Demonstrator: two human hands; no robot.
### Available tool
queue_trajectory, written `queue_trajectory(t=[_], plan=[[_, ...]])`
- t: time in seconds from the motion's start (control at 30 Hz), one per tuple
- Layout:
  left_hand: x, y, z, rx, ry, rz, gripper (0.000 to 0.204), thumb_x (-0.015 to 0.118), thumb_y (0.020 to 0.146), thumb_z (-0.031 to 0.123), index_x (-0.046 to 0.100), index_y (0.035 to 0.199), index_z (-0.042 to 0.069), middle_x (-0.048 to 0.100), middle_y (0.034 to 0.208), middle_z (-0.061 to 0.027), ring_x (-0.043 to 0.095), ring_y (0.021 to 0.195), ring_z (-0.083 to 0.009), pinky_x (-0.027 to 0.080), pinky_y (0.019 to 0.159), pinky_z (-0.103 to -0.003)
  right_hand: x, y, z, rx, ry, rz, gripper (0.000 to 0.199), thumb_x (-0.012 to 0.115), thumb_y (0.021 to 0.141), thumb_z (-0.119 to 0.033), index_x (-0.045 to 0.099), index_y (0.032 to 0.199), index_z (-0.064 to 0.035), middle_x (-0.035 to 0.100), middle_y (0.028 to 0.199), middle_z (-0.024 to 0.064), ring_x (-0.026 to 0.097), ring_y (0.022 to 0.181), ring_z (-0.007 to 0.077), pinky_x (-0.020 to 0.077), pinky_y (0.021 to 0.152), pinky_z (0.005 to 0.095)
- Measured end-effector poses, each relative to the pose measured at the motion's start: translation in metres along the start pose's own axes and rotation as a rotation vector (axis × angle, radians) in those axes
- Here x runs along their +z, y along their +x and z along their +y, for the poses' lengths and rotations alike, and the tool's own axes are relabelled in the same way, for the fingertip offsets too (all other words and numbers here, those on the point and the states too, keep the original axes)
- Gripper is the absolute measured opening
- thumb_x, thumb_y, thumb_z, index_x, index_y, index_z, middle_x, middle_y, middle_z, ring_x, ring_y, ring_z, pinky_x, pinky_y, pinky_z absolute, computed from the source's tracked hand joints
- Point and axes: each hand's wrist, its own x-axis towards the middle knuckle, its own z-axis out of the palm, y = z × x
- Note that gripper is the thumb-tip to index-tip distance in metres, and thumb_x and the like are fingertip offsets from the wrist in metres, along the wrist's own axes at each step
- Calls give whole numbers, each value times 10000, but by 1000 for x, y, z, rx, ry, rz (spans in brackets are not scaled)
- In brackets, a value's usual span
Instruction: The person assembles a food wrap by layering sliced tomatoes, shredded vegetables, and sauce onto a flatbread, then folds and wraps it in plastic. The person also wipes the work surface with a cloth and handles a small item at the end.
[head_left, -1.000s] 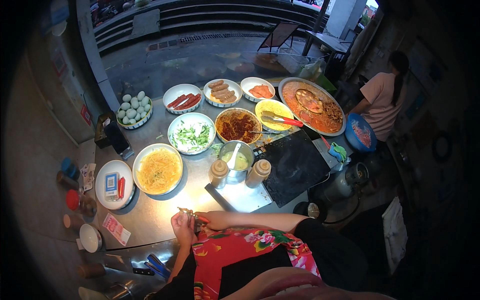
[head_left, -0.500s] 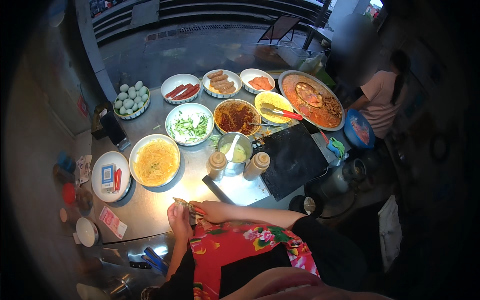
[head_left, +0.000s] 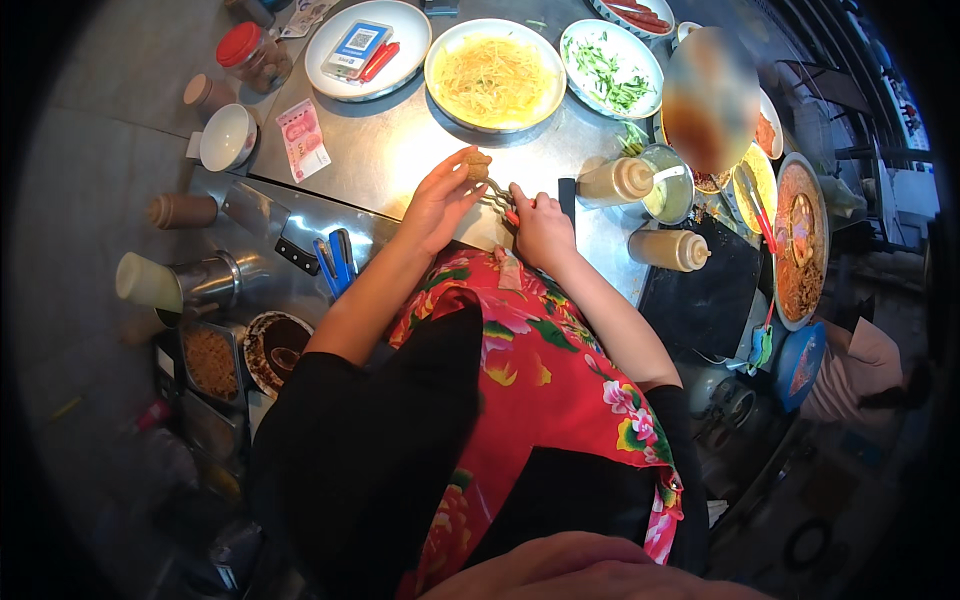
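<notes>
Over the near edge of the steel counter, my left hand (head_left: pixel 437 208) pinches a small round brown lump (head_left: pixel 478 165) between thumb and fingers; I cannot make out what food it is. My right hand (head_left: pixel 546 233) is closed on a thin, wavy-edged tool (head_left: pixel 494 193) with a bit of red by the fingers. The tool's wavy end reaches across to just below the brown lump; I cannot tell if they touch. Beyond my hands stands a bowl of pale yellow shreds (head_left: pixel 495 78). Two squeeze bottles, one of them the tan bottle (head_left: pixel 668 250), lie to the right of my right hand.
Left of the shreds, a white plate (head_left: pixel 415 75) holds a code card and a red item. A pink banknote (head_left: pixel 302 140) lies nearby. A knife (head_left: pixel 296 255) and blue-handled tool (head_left: pixel 336 262) are at the left. Right are a black griddle (head_left: pixel 690 300) and large food platter (head_left: pixel 800 180).
The view has turned and tipped down, so the bowls now stand farther up and right. My hands still work together; the brown lump and wavy tool show more plainly.
</notes>
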Motion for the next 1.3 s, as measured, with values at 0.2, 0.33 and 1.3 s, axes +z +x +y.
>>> queue_trajectory(t=[0.2,0.33,1.3], plan=[[27,-6,3,42,196,12,352,575,1007,150,539,1334,26,614,1313,-104,569,1191,-164,428,1036,-325,-38,-8,-16,-247,202,402,441,634,940,-246,536,1327,-59,631,1197,213,632,1085,340,531,833,420],[53,-16,-11,164,303,-158,326,553,997,104,552,1292,-35,636,1259,-116,605,1089,-161,464,964,-310,-64,-40,-12,-109,1209,24,357,540,1030,-337,638,1143,-12,679,837,46,612,650,120,485,567,261],[139,-57,-178,-194,233,-336,347,406,1092,266,543,1228,-23,623,1241,-169,590,1158,-251,453,1049,-403,-22,-195,86,-36,502,692,403,650,901,-263,553,1107,70,671,933,244,672,828,408,548,734,458]])
